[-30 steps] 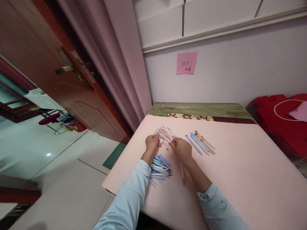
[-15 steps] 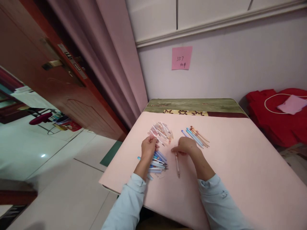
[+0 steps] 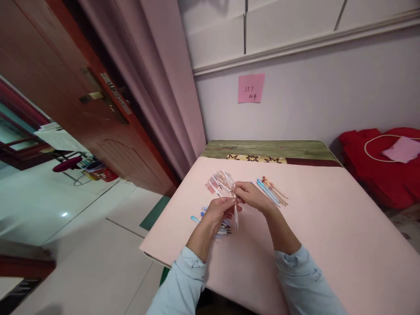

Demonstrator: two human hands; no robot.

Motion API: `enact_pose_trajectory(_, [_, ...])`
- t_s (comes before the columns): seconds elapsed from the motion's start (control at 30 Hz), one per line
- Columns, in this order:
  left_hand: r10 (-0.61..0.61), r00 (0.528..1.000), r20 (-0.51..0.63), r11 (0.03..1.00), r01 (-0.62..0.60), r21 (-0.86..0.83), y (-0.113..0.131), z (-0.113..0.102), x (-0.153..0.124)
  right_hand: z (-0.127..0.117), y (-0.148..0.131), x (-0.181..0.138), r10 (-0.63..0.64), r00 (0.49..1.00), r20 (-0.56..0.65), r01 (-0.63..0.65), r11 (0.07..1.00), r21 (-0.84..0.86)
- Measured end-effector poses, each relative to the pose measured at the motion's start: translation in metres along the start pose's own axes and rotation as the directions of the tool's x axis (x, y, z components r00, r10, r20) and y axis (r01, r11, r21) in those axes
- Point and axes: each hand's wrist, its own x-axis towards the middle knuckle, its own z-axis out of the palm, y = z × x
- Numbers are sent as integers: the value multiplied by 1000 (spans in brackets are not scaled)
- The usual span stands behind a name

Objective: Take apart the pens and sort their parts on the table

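Note:
A slim, pale translucent pen barrel (image 3: 236, 219) hangs tip down between my hands above the table. My left hand (image 3: 220, 213) is closed, thumb and finger pinching around its upper part. Just above, my right hand (image 3: 250, 194) is closed at the pen's upper end; a small part there is too hidden to make out. Behind the hands lies a pile of clear pinkish pen parts and white refills (image 3: 215, 183). Blue pen parts (image 3: 195, 218) lie partly under my left hand. To the right, several blue and orange-brown pens (image 3: 271, 191) lie side by side.
The table (image 3: 315, 227) has a pale pink cover, with a green patterned strip (image 3: 295, 148) along its back edge. A pink note (image 3: 251, 88) is stuck on the wall. Red cloth (image 3: 364, 175) lies at the right. Curtain (image 3: 177, 87) and wooden door (image 3: 131, 153) stand at the left.
My right hand has lifted the pale pen off the table and moved left and up with it. My left hand has moved right, and both now meet at the pen.

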Motion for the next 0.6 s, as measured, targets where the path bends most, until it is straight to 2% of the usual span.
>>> enact_pose_trajectory(0.1, [-12, 999, -47, 999, 9, -53, 9, -10, 0, 7, 2, 4, -11, 998, -65, 19, 991, 130])
enact_pose_trajectory(0.17, [43, 983, -176, 993, -62, -104, 13, -15, 3, 12, 3, 6, 56, 994, -98, -38, 984, 176])
enact_pose_trajectory(0.27, [176, 913, -367, 959, -244, -146, 16, -16, 11, 21, 3, 7, 159, 987, 34, -162, 958, 237])
enact_pose_trajectory(0.33, [228, 883, -411, 938, -312, -151, 16, -13, 15, 28, 2, 7, 150, 982, 119, -179, 937, 299])
enact_pose_trajectory(0.4, [258, 862, -435, 922, -354, -155, 17, -9, 17, 33, 0, 8, 106, 985, 138, -151, 916, 372])
enact_pose_trajectory(0.47, [278, 867, -413, 914, -371, -164, 18, -8, 15, 37, -1, 9, 90, 986, 140, -144, 883, 447])
enact_pose_trajectory(0.6, [239, 949, -207, 931, -284, -229, 21, -19, 10, 42, -2, 11, 108, 972, 211, -213, 785, 581])
